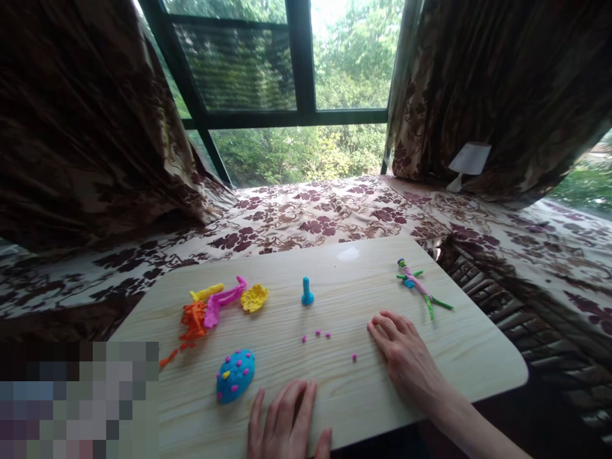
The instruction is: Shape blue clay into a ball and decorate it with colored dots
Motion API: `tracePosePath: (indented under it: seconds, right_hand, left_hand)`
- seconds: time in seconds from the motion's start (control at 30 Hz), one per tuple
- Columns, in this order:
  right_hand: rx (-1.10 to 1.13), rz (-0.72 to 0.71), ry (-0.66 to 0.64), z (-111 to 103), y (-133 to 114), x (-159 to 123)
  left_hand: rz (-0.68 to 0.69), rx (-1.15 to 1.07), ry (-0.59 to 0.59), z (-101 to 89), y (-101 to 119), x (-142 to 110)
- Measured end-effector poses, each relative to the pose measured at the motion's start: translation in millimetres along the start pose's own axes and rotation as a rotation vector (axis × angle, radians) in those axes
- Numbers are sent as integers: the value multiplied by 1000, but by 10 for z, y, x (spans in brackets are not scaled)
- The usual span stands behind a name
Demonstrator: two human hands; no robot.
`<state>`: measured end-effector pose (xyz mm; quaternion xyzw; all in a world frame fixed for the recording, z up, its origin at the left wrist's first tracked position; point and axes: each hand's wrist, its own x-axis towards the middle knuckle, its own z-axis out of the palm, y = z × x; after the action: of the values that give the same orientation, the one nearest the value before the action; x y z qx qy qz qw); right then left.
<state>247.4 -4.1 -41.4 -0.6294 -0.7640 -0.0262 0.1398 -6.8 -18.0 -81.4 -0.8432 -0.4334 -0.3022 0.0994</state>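
Observation:
My left hand (287,421) rests at the table's near edge, fingers apart, with nothing seen in it. Just left of it lies a blue clay dome (236,376) dotted with pink bits and one yellow bit. My right hand (399,347) lies palm down on the tabletop, fingers stretched out; what is under the palm is hidden. Several small pink clay balls (318,332) are scattered between the hands, one pink ball (354,357) closest to the right fingers. Beyond them a blue clay stem (306,292) stands upright on a wider foot.
Left on the wooden table (335,395) are orange clay (194,320), pink clay (222,303), a yellow strip (206,292) and a yellow crinkled piece (254,298). A clay figure (417,280) lies far right. Behind are a flowered cloth (306,217), a lamp (471,158) and curtains.

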Motion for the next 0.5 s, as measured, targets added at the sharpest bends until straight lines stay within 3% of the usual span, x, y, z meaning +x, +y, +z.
tracePosePath:
  seconds: [0.17,0.33,0.5]
  right_hand:
    - [-29,-39,9,8,-48,5]
    - [-24,-19,0,-39,-87,145]
    - [-36,-24,6,-19,-33,-18]
  left_hand:
    - [12,13,-11,-34,-23,20]
    - [107,64,-81,-63,-59,33]
    - [2,8,-10,-15,-17,11]
